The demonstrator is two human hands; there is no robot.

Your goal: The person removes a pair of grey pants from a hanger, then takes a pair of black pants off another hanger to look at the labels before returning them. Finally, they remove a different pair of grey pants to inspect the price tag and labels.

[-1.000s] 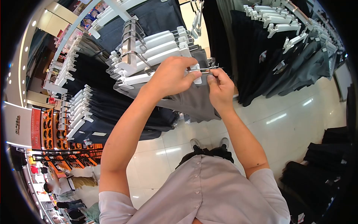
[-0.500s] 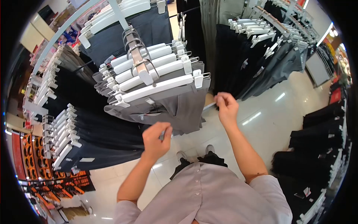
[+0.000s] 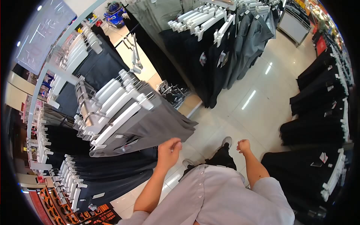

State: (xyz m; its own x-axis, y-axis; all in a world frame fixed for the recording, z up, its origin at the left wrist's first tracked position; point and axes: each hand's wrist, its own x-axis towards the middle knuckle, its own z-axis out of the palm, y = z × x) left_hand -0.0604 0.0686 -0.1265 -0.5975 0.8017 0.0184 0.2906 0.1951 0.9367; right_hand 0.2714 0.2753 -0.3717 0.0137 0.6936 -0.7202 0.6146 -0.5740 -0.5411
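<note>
My left hand is raised just below the hem side of the grey trousers, its fingers loosely curled and a little apart, holding nothing. Those trousers hang from white hangers on a metal display arm. Farther right, my right hand hangs over the tiled floor beside my shoe. Its fingers are curled in, and nothing shows in them. Neither hand touches any clothing.
Black trousers hang on a rack ahead, beside grey ones. Dark garments line the right side. Dark trousers hang at the lower left. A low display case stands at the back right.
The view has swung to the right, so the grey trousers sit farther left. My right hand has dropped toward my side; my left hand has moved slightly right and its fingers have loosened. One foot has stepped forward.
</note>
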